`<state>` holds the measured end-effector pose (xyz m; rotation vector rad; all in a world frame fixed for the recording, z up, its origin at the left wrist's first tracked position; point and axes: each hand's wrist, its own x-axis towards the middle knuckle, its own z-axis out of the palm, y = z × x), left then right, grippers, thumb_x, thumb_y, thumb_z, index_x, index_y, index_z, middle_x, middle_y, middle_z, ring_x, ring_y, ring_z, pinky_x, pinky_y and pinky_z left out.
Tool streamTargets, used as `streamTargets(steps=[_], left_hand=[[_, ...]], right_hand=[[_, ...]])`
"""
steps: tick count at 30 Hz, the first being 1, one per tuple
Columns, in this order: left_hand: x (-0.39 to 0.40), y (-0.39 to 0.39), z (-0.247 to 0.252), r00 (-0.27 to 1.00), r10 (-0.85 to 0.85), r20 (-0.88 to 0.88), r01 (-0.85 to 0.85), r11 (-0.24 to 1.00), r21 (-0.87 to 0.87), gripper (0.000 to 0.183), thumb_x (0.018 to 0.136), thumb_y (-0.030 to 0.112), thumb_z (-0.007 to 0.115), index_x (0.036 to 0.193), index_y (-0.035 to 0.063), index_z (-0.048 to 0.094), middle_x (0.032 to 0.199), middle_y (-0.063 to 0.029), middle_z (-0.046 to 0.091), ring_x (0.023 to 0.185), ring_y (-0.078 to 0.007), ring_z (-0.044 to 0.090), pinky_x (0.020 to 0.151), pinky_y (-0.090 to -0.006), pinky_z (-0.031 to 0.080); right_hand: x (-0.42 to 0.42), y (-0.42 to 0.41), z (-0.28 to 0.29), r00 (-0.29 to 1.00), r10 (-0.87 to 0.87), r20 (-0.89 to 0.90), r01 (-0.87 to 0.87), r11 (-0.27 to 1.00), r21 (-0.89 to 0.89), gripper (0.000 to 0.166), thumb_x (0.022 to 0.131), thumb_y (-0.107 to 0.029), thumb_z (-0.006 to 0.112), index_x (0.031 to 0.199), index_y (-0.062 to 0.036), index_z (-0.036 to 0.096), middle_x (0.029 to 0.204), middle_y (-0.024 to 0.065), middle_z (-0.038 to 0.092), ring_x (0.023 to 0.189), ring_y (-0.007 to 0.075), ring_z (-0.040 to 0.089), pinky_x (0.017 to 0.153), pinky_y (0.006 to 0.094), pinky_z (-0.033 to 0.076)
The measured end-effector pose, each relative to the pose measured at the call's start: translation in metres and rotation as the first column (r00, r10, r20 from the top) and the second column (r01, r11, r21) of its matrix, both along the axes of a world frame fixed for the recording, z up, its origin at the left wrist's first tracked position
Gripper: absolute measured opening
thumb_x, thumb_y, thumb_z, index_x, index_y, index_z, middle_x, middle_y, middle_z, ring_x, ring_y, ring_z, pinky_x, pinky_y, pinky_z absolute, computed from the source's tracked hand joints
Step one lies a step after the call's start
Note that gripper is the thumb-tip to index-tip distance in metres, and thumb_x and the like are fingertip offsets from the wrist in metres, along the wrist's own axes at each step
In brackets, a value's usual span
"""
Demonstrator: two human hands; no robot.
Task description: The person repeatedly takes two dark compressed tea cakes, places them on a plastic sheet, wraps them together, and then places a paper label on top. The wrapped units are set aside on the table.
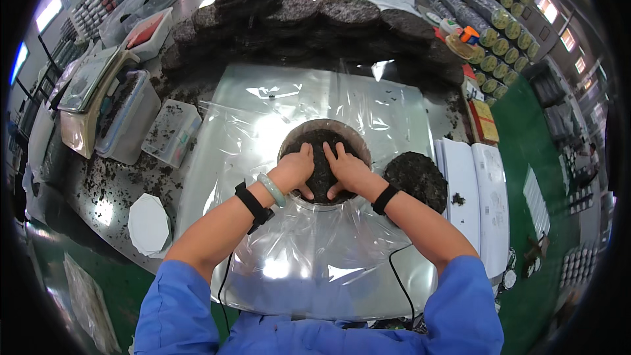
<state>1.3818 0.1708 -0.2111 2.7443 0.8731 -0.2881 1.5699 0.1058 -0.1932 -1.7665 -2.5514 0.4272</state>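
My left hand (pixel 296 165) and my right hand (pixel 349 170) rest side by side on a dark, round leafy cake (pixel 321 177). Their thumbs point towards me and neither hand grips anything. The cake lies inside a round vessel with a brownish wall (pixel 326 124); whether it is a bowl or a ring I cannot tell. Clear plastic film (pixel 340 251) spreads around and beneath the vessel on the glossy work surface. Right of the vessel, partly behind my right forearm, lies another dark leafy cake (pixel 416 177).
Stacked dark cakes (pixel 350 15) curve along the back. At left stand a weighing scale (pixel 81 88), a plastic tub (pixel 129 113), a lidded plastic box (pixel 170 130) and white paper pieces (pixel 148 224). White sheets (pixel 461 172) lie at right, near a yellow-red packet (pixel 484 121).
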Motion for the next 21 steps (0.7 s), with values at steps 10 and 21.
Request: streamTargets(steps=[10,21], left_hand=[[-0.042,-0.076,0.036,0.994,0.103,-0.046,-0.103,0.995,0.004,0.124,0.052,0.044,0.093,0.139,-0.0229,0.034,0.13,-0.0312,0.048,0.099,-0.0393,0.067,0.082,-0.0405,0.058],[-0.014,-0.225,0.024,0.824,-0.429,0.371,0.435,0.897,0.071,0.047,0.088,0.031,0.071,0.132,0.0168,0.064,0.142,-0.015,0.053,0.138,-0.0332,0.043,0.115,-0.045,0.036]], right_hand=[[0.007,-0.228,0.035,0.858,0.07,-0.509,-0.118,0.991,-0.061,0.059,0.082,-0.03,0.077,0.132,-0.0037,0.059,0.155,0.0156,0.038,0.142,0.0439,0.032,0.112,0.0515,0.038],[0.15,-0.203,-0.001,0.951,-0.306,-0.04,0.308,0.939,0.152,0.128,0.056,-0.062,0.086,0.156,-0.0074,0.027,0.156,0.0318,0.025,0.142,0.0514,0.029,0.112,0.0578,0.034]])
